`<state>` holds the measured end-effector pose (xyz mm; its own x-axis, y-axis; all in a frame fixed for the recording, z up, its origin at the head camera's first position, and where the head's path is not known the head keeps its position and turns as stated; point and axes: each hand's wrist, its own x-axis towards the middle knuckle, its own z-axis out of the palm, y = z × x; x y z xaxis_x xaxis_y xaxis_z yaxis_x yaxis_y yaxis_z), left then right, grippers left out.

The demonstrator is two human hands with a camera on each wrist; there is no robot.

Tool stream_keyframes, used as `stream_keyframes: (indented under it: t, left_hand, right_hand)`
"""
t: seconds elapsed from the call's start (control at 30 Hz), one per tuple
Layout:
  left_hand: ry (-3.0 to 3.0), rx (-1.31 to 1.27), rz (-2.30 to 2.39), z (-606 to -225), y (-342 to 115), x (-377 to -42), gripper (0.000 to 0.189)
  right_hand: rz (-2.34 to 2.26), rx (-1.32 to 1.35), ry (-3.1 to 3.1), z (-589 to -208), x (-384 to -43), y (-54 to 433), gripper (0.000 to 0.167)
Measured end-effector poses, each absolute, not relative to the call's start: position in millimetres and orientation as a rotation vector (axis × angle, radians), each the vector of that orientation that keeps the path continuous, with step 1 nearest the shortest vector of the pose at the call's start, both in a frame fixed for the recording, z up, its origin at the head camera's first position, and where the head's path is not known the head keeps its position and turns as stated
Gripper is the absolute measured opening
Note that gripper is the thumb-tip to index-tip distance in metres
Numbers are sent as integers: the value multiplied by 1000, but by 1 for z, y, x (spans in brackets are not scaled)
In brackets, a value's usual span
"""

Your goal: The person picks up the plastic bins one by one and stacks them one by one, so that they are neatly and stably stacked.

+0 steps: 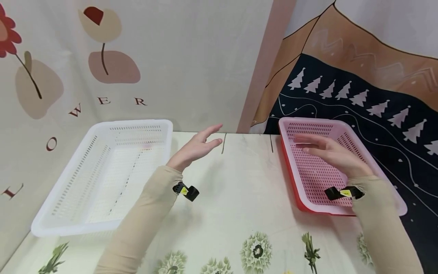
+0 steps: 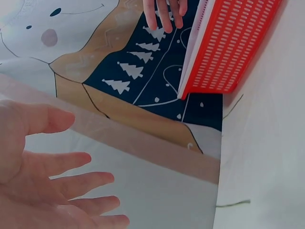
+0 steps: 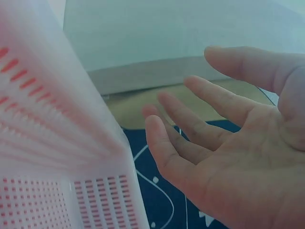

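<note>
My left hand [image 1: 196, 147] hovers above the table beside the right rim of a white plastic basket [image 1: 116, 227], fingers extended and holding nothing. In the left wrist view its palm [image 2: 28, 191] shows with spread fingers. Over a pink basket [image 1: 325, 209] on the right, my right hand [image 1: 330, 152] is raised with relaxed, slightly bent fingers and nothing in them. The right wrist view shows that hand [image 3: 224, 157] near the basket's rim [image 3: 107, 119]. The pink basket sits inside or against a red one [image 2: 228, 52], whose slotted side shows in the left wrist view.
A pale tablecloth [image 1: 239, 182] printed with green flowers covers the table. Behind stands a light cloth backdrop [image 1: 198, 68] with flower shapes and letters. To the right hangs a dark printed cloth [image 1: 386, 140] with white trees.
</note>
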<state>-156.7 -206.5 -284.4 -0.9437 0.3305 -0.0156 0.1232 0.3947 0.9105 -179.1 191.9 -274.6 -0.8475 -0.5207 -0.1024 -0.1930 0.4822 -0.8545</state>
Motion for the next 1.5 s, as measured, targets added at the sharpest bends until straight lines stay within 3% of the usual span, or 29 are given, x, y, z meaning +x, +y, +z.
stream_keyframes:
  t: [1.5]
  left_hand:
    - [2605,343,1408,-285,-302,-139,56]
  right_hand:
    - [-1400,-708,2149,-285,-191,103,45]
